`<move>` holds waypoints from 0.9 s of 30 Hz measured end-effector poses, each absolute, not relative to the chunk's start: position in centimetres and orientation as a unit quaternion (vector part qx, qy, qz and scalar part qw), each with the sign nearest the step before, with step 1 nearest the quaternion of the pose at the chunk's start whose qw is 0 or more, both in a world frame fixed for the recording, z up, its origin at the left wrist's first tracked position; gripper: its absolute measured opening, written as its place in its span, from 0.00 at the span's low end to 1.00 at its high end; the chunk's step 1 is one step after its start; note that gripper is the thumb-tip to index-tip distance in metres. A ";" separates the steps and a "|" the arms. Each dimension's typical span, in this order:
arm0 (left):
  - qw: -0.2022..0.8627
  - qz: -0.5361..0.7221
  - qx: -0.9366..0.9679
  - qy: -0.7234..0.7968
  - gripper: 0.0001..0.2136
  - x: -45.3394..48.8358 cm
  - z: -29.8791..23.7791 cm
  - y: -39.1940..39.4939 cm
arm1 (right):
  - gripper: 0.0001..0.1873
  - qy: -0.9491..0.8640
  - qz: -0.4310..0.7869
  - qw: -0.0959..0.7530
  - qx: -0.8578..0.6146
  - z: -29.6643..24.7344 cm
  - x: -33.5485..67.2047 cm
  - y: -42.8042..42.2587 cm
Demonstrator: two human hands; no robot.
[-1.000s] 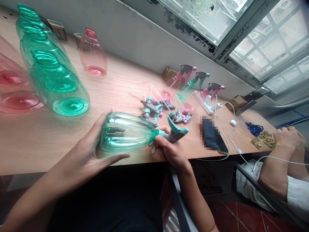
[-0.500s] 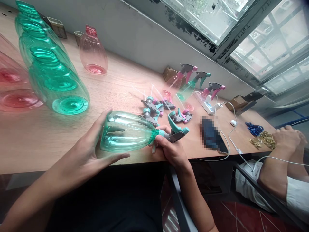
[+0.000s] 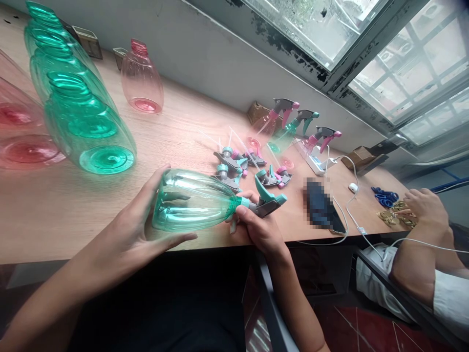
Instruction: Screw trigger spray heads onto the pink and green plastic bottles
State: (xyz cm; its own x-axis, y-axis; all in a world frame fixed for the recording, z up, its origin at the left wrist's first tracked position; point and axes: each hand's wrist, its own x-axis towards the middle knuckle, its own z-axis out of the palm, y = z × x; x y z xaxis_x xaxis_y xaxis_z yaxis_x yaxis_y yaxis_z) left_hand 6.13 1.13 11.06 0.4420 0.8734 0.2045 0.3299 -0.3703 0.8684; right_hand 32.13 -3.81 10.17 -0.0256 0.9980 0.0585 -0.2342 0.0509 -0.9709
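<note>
A clear green spray bottle (image 3: pixel 194 200) lies sideways in the air near the table's front edge, its grey and teal trigger head (image 3: pixel 269 200) pointing right. My left hand (image 3: pixel 142 220) cups the bottle's base end, thumb along the near side and fingers behind. At the neck, my right hand (image 3: pixel 256 222) is closed around the teal collar. Just beyond the bottle lie several loose trigger heads (image 3: pixel 227 168) in grey, teal and pink, with thin white tubes attached.
Several green bottles (image 3: pixel 106 159) without heads stand at left, beside pink ones (image 3: pixel 27 149). One pink bottle (image 3: pixel 142 80) stands near the wall. Farther right are finished-looking spray bottles (image 3: pixel 289 129), a power strip (image 3: pixel 315 159), a blurred dark object (image 3: pixel 320 205), cables, and a co-worker's hands (image 3: pixel 427 208) by brass-coloured parts.
My hands and the green spray bottle have stayed almost still. At the right, the co-worker's hands have shifted slightly left, over the brass-coloured parts.
</note>
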 end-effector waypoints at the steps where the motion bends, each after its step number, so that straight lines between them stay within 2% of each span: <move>1: 0.404 0.337 0.755 0.392 0.48 6.1 11.1 1.1 | 0.11 -0.461 0.548 0.561 -0.415 10.2 32.1 -3.8; 27: 0.422 0.345 0.741 0.393 0.45 6.2 11.7 0.9 | 0.16 -0.477 0.534 0.551 -0.429 10.4 32.0 -3.6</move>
